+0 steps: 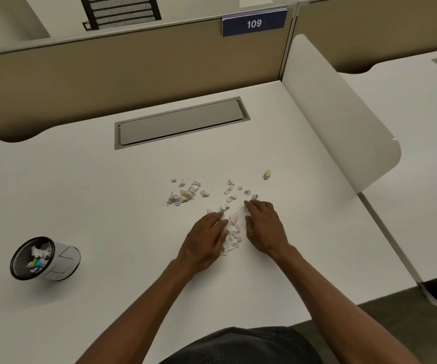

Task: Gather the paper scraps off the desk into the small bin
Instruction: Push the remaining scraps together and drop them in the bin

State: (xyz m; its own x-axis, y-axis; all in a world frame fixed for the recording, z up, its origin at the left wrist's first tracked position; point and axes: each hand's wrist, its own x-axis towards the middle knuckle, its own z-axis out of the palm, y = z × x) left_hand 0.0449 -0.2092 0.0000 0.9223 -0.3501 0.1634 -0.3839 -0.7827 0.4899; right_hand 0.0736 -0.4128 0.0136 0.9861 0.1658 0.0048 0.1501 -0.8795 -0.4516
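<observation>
Several white paper scraps [232, 233] lie in a small heap on the white desk [107, 195], between my two hands. My left hand [204, 241] rests flat on the heap's left side, fingers together. My right hand [263, 227] cups the right side, fingers spread on the desk. More scraps [186, 194] lie scattered just beyond, and one yellowish scrap [267, 174] sits apart to the right. The small black mesh bin [45, 258] stands far left with crumpled paper inside.
A grey cable hatch [182, 122] is set into the desk behind the scraps. A white side divider [338, 109] bounds the desk on the right, a beige partition [133, 69] at the back. The desk's front edge is near my body.
</observation>
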